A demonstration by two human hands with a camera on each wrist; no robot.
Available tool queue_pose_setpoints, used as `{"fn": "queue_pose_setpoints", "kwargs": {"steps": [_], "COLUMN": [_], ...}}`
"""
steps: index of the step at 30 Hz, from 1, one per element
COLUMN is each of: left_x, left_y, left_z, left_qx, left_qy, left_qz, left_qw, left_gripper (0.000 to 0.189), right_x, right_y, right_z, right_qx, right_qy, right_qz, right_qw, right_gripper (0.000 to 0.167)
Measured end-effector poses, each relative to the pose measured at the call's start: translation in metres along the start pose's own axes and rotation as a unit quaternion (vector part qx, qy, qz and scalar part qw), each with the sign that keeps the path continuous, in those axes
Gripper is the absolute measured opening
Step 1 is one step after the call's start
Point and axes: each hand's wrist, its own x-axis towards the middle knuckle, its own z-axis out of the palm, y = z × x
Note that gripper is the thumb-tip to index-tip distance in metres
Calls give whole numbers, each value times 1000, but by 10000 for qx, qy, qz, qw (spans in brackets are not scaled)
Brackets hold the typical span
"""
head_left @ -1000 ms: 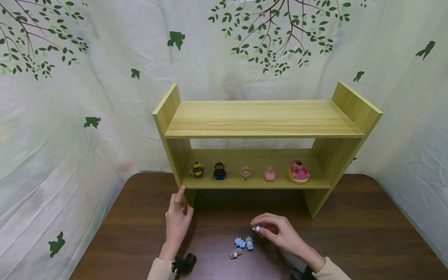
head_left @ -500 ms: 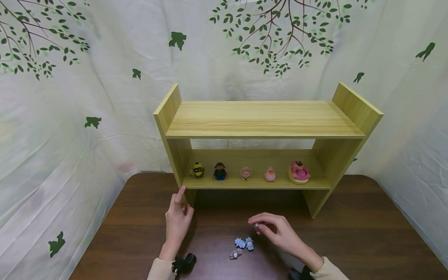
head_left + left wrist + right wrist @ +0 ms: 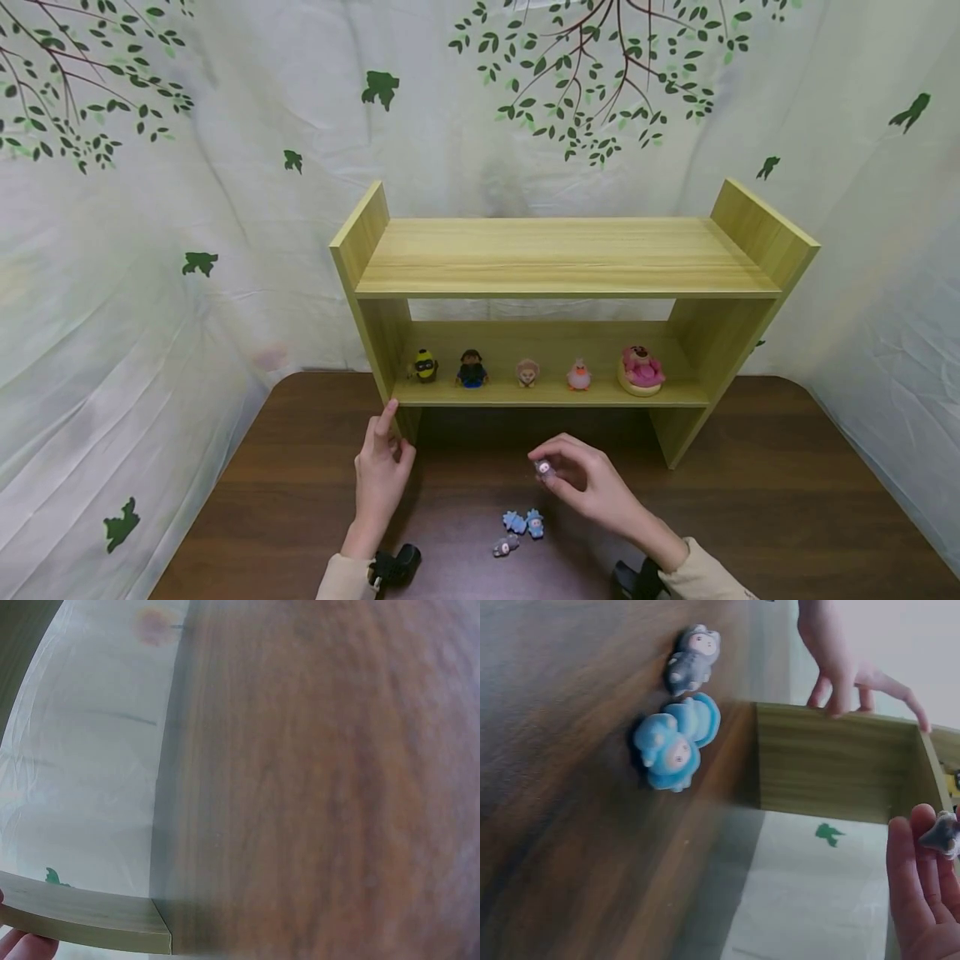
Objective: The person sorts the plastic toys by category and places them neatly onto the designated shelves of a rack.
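A wooden shelf stands across the far part of the dark brown table, with a pale curtain printed with leaves behind it. Five toys are spaced along its middle board: from left to right, a yellow figure with dark eyewear, a dark-topped figure with blue at its base, a small beige figure, a pink bird with an orange beak, and a larger pink bear at the right. On the near part of the table lie two blue figurines against each other, with a gray figurine just on their near side. The shelf's front edge is between the right hand and the row of toys, on the far side of that hand. The left hand reaches up from the near left and grips the shelf's left side panel, its index finger stretched to the corner by the middle board, with fingers showing on both faces of the panel. The right hand comes in from the near right, raised above the table, thumb and fingers bent toward each other. They pinch a second gray figurine, which sits at the fingertips with its pale face showing, on the far side of the loose figurines and nearer than the shelf.
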Motion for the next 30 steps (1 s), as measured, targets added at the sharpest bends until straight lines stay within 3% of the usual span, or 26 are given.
{"fn": "queue_pose_setpoints", "kwargs": {"steps": [22, 30], "left_x": [-2, -2], "left_y": [-2, -2], "left_z": [0, 1], "left_qx": [23, 57], "left_qy": [-22, -23], "left_qz": [-46, -38], "left_qw": [10000, 10000], "left_gripper": [90, 88], "right_x": [28, 46], "right_y": [-20, -56], "right_z": [1, -2], "right_qx": [7, 50], "right_qy": [75, 195], "right_qz": [-375, -474], "right_qw": [9993, 9987], "right_gripper": [33, 34]}}
